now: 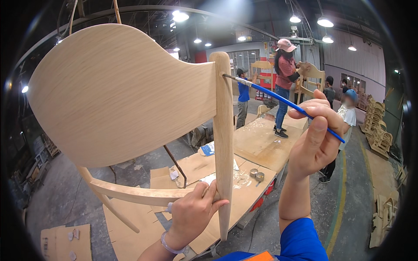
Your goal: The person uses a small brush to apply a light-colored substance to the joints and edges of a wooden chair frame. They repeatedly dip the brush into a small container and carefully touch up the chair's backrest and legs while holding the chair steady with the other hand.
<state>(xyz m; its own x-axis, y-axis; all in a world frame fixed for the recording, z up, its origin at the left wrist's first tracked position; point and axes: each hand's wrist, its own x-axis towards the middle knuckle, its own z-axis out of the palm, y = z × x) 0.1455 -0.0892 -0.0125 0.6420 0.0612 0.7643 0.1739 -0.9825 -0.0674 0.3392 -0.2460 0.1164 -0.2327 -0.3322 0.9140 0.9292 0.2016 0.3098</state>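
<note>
A pale bare-wood chair frame [130, 95] fills the left and middle of the view, with a wide curved backrest and an upright post [224, 130]. Low on that post, where the curved rail [139, 194] meets it, my left hand [193, 217] grips the frame, thumb across the post. My right hand [318, 135] pinches a slim paintbrush [278, 98] with a blue handle. The brush tip reaches the top of the post, at a small dark spot beside the backrest's edge. Parts of my left fingers are hidden behind the wood.
Below is a cardboard-covered table [261, 143] with white flakes and two small round tins [257, 175]. A person in a striped top [287, 69] stands on it by another chair frame [314, 74]. Others work behind. Stacked wooden parts [376, 126] stand at the right.
</note>
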